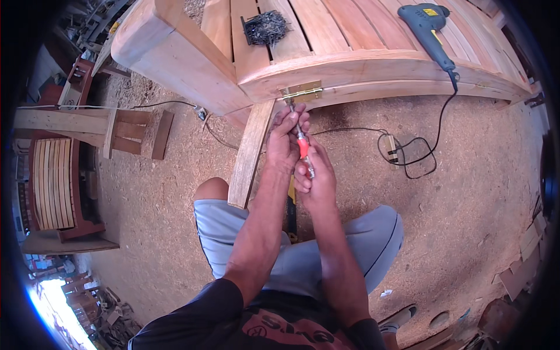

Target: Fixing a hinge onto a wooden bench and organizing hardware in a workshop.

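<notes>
My right hand (pixel 318 175) is closed round the red and clear handle of a screwdriver (pixel 303 147). Farther up the tool, my left hand (pixel 284 135) pinches its shaft close to the tip. That tip points at a brass hinge (pixel 305 93) fixed on the front edge of a wooden bench (pixel 350 65); my fingers partly hide where it meets the hinge. Left of my left hand, a wooden board (pixel 251 157) slants down from the bench toward my knees.
On the bench slats lie a grey-green power drill (pixel 424 28) and a dark heap of small screws or nails (pixel 267 28). The drill's black cord (pixel 434 157) loops over the sawdust-strewn floor (pixel 449 233). A slatted wooden piece (pixel 53 184) stands at left; offcuts (pixel 516 280) lie at right.
</notes>
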The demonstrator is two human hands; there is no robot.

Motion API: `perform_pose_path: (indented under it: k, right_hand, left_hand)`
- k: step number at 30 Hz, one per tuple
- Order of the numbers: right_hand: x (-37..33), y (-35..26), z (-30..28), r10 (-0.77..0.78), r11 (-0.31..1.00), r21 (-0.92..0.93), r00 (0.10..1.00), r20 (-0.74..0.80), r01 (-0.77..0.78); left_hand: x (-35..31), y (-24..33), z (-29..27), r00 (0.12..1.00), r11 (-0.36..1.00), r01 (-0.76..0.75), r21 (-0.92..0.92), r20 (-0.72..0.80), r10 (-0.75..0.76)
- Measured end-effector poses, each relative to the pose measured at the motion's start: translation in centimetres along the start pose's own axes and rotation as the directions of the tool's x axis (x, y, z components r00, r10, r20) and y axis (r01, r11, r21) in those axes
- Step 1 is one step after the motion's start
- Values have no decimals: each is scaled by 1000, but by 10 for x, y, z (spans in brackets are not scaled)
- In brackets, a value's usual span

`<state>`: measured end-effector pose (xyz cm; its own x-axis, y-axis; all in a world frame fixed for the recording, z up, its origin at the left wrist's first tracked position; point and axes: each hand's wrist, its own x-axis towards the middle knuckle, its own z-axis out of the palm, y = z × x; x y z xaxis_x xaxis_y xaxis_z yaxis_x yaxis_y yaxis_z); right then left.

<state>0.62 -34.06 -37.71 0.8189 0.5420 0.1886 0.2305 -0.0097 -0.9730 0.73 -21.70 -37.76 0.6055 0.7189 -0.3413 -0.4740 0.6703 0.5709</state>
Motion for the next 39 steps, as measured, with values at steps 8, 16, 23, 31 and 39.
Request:
perform_pose_path:
  k: [8, 16, 23, 31, 39]
  right_hand:
    - [9, -50, -27, 182, 780, -625, 967, 177, -32]
    - [9, -11, -33, 582, 457, 529, 690, 430, -715]
    - [11, -47, -18, 145, 801, -597, 981, 129, -41]
    - [7, -18, -3, 499, 643, 561, 841, 210, -521]
    - [10, -48, -23, 68, 822, -570, 990, 125, 16]
  left_hand:
    - [-1, 1, 4, 999, 997, -31, 73, -26, 33]
    - [-7, -1, 13, 1000, 994, -9, -109, -17, 7]
    - [-1, 5, 8, 997, 1000, -2, 3, -71, 2]
    - [-1, 6, 7, 1000, 1000, 15, 14, -25, -15]
    - [10, 8, -12, 1000, 996, -11, 83, -6, 12]
